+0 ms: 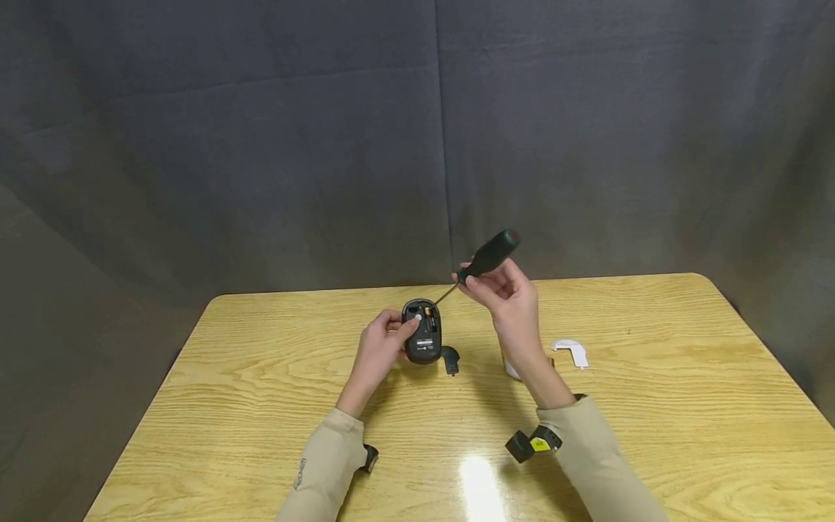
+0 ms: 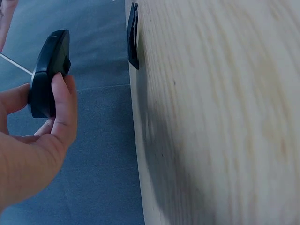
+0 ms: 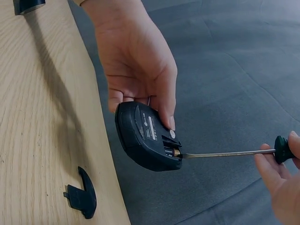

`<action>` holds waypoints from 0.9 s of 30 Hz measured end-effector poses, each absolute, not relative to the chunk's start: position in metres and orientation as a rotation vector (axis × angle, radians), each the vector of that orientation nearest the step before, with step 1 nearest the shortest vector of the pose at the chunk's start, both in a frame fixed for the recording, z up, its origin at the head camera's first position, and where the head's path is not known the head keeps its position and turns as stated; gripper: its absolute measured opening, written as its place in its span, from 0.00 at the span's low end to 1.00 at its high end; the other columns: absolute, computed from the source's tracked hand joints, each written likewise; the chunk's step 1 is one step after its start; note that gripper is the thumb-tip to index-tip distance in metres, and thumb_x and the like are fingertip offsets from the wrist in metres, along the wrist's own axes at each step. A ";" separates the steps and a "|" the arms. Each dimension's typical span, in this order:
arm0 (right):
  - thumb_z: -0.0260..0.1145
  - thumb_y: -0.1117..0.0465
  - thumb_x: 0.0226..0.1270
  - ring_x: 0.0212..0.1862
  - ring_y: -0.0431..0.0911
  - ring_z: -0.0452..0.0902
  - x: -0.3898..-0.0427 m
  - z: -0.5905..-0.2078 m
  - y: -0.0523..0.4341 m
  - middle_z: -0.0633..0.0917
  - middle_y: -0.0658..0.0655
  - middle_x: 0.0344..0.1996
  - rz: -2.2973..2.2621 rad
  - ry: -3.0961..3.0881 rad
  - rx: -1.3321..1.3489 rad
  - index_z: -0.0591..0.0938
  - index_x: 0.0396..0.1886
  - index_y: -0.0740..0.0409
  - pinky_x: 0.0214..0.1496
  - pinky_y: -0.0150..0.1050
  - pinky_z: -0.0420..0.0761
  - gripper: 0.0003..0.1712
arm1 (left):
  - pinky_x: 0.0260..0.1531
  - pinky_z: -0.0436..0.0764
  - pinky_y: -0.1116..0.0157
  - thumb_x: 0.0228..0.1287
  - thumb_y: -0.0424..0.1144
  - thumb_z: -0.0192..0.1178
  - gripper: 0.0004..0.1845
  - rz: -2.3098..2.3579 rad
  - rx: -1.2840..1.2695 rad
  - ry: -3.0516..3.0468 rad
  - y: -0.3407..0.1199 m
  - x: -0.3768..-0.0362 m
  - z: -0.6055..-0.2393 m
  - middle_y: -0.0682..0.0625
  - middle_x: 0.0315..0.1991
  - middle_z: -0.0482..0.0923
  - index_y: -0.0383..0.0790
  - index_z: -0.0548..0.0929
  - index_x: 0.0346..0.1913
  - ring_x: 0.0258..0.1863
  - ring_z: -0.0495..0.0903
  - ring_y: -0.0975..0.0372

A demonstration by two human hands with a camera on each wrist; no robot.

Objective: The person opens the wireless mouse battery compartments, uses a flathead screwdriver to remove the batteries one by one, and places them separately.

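My left hand [image 1: 381,346] grips a black computer mouse [image 1: 422,331] above the table, underside up, thumb on its edge. Its battery bay is uncovered and a battery [image 3: 172,151] shows inside. My right hand [image 1: 505,290] holds a screwdriver [image 1: 485,257] by its dark green handle, and the thin shaft's tip [image 3: 183,156] reaches into the bay at the battery. In the left wrist view the mouse [image 2: 48,72] appears edge-on between my fingers [image 2: 63,105]. The black battery cover [image 1: 450,358] lies on the table just right of the mouse.
The wooden table [image 1: 261,406] has a white plastic piece [image 1: 571,351] lying right of my right forearm, and a small white object [image 1: 510,370] partly hidden behind that forearm. A grey cloth backdrop [image 1: 261,145] hangs behind the table. Wrist cameras [image 1: 531,444] sit on both sleeves.
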State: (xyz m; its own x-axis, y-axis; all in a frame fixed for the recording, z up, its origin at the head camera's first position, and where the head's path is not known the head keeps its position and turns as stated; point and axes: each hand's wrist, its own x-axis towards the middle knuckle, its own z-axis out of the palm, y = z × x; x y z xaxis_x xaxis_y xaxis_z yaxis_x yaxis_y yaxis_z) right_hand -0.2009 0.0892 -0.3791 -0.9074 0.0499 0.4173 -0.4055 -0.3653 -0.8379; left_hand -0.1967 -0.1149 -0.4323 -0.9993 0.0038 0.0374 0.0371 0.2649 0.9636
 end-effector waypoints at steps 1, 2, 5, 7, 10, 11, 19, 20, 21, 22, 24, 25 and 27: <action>0.65 0.78 0.70 0.47 0.50 0.89 -0.201 -0.379 0.089 0.89 0.59 0.45 2.333 -1.581 0.472 0.80 0.51 0.69 0.55 0.47 0.85 0.12 | 0.34 0.88 0.48 0.73 0.41 0.63 0.18 -1.894 -0.041 -2.478 -0.115 -0.197 -0.432 0.42 0.39 0.83 0.28 0.80 0.53 0.29 0.82 0.61; 0.66 0.78 0.70 0.47 0.50 0.89 -0.201 -0.380 0.089 0.89 0.60 0.45 2.328 -1.582 0.475 0.80 0.51 0.69 0.55 0.47 0.85 0.12 | 0.34 0.88 0.48 0.73 0.41 0.63 0.17 -1.900 -0.041 -2.481 -0.115 -0.197 -0.432 0.42 0.38 0.84 0.28 0.80 0.52 0.28 0.82 0.61; 0.66 0.78 0.69 0.47 0.52 0.89 -0.201 -0.381 0.087 0.88 0.63 0.46 2.307 -1.589 0.474 0.80 0.49 0.67 0.55 0.48 0.85 0.12 | 0.33 0.87 0.47 0.72 0.40 0.63 0.16 -1.906 -0.036 -2.490 -0.115 -0.197 -0.433 0.42 0.36 0.85 0.29 0.80 0.51 0.26 0.82 0.61; 0.67 0.78 0.68 0.47 0.53 0.89 -0.201 -0.381 0.086 0.88 0.63 0.45 2.296 -1.593 0.467 0.81 0.48 0.65 0.55 0.48 0.85 0.12 | 0.33 0.87 0.48 0.72 0.40 0.63 0.16 -1.900 -0.037 -2.492 -0.115 -0.197 -0.432 0.42 0.36 0.85 0.28 0.80 0.50 0.26 0.81 0.61; 0.68 0.79 0.66 0.46 0.51 0.89 -0.201 -0.382 0.085 0.89 0.59 0.45 2.279 -1.604 0.454 0.81 0.47 0.62 0.54 0.47 0.86 0.14 | 0.32 0.87 0.48 0.72 0.40 0.63 0.16 -1.893 -0.035 -2.489 -0.115 -0.197 -0.432 0.42 0.36 0.85 0.28 0.80 0.50 0.26 0.81 0.62; 0.69 0.79 0.66 0.46 0.51 0.89 -0.200 -0.382 0.085 0.89 0.58 0.44 2.267 -1.612 0.456 0.81 0.47 0.61 0.55 0.47 0.86 0.14 | 0.33 0.87 0.49 0.72 0.40 0.63 0.16 -1.892 -0.033 -2.487 -0.115 -0.197 -0.432 0.42 0.36 0.85 0.28 0.80 0.49 0.26 0.81 0.62; 0.70 0.78 0.65 0.45 0.43 0.88 -0.199 -0.385 0.082 0.89 0.49 0.43 2.091 -1.716 0.495 0.80 0.51 0.69 0.54 0.40 0.86 0.16 | 0.30 0.87 0.53 0.73 0.42 0.63 0.17 -1.889 -0.037 -2.485 -0.115 -0.196 -0.432 0.42 0.36 0.85 0.29 0.79 0.50 0.26 0.81 0.62; 0.70 0.78 0.65 0.45 0.43 0.88 -0.199 -0.385 0.081 0.89 0.49 0.43 2.084 -1.714 0.501 0.79 0.51 0.71 0.54 0.39 0.86 0.16 | 0.30 0.88 0.53 0.73 0.42 0.63 0.17 -1.890 -0.033 -2.485 -0.115 -0.196 -0.432 0.42 0.36 0.85 0.29 0.79 0.50 0.26 0.81 0.62; 0.69 0.78 0.65 0.45 0.43 0.88 -0.199 -0.386 0.081 0.89 0.49 0.43 2.079 -1.711 0.505 0.79 0.51 0.72 0.54 0.39 0.86 0.16 | 0.30 0.88 0.52 0.73 0.42 0.63 0.17 -1.890 -0.031 -2.487 -0.115 -0.196 -0.432 0.42 0.36 0.85 0.29 0.79 0.49 0.25 0.81 0.62; 0.69 0.78 0.65 0.45 0.43 0.88 -0.199 -0.386 0.081 0.89 0.50 0.43 2.083 -1.703 0.508 0.78 0.51 0.72 0.54 0.40 0.86 0.16 | 0.31 0.88 0.51 0.73 0.42 0.63 0.16 -1.891 -0.029 -2.487 -0.115 -0.196 -0.432 0.42 0.36 0.85 0.29 0.79 0.49 0.25 0.81 0.62; 0.69 0.78 0.66 0.44 0.43 0.88 -0.199 -0.387 0.080 0.89 0.50 0.43 2.085 -1.692 0.502 0.77 0.51 0.73 0.53 0.40 0.86 0.16 | 0.32 0.88 0.50 0.72 0.41 0.63 0.16 -1.892 -0.027 -2.486 -0.116 -0.196 -0.432 0.42 0.36 0.85 0.29 0.79 0.49 0.25 0.81 0.62; 0.69 0.78 0.66 0.44 0.44 0.88 -0.199 -0.387 0.080 0.89 0.50 0.43 2.091 -1.682 0.499 0.77 0.51 0.73 0.53 0.41 0.86 0.16 | 0.32 0.88 0.50 0.72 0.41 0.63 0.16 -1.892 -0.024 -2.486 -0.115 -0.196 -0.432 0.42 0.36 0.85 0.29 0.79 0.49 0.25 0.81 0.62; 0.69 0.77 0.66 0.43 0.44 0.88 -0.200 -0.388 0.080 0.89 0.51 0.43 2.092 -1.667 0.492 0.77 0.51 0.73 0.53 0.41 0.86 0.16 | 0.32 0.88 0.49 0.72 0.41 0.63 0.16 -1.889 -0.025 -2.485 -0.115 -0.196 -0.432 0.42 0.36 0.84 0.29 0.79 0.49 0.25 0.81 0.61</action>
